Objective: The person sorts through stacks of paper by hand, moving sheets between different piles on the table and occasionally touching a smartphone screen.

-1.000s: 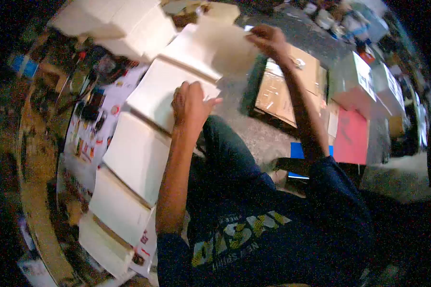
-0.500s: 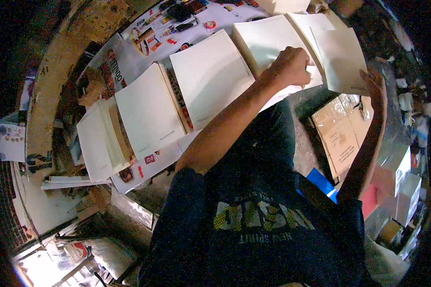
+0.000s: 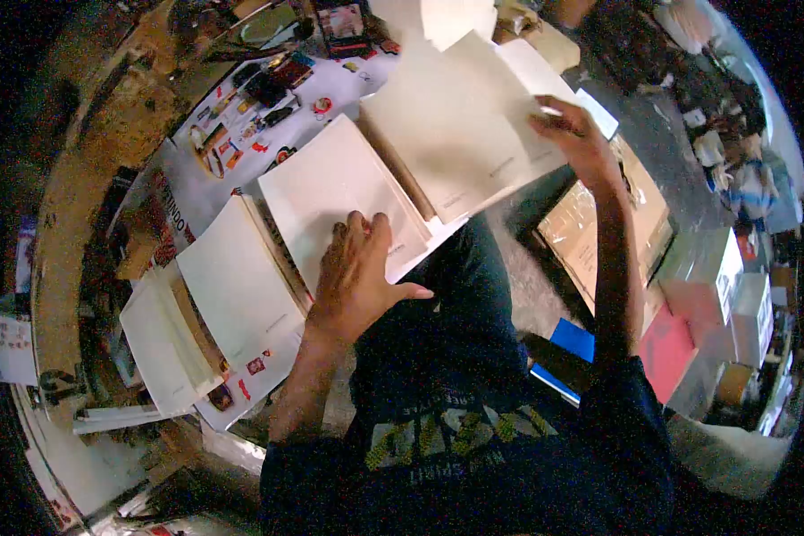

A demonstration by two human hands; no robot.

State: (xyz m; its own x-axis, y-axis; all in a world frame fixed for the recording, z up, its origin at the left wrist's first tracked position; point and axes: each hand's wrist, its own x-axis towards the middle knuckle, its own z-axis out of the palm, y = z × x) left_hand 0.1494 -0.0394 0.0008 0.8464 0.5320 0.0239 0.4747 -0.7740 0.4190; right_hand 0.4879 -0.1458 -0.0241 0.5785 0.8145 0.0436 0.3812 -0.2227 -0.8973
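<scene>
Hands at paper stacks (image 3: pixel 234 272) along the printed surface (image 3: pixel 275 355).
Left hand (image 3: pixel 353 277), grip apart, lies over one stack; right hand (image 3: pixel 579 138) meets a sheet (image 3: pixel 469 121), pinch unclear. Taped cardboard box (image 3: pixel 573 239) nearby, contents hidden.

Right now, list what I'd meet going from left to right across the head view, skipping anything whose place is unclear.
White marked box, leftmost paper stack, second paper stack, third paper stack, right hand, red sheet, rightmost pale box.
</scene>
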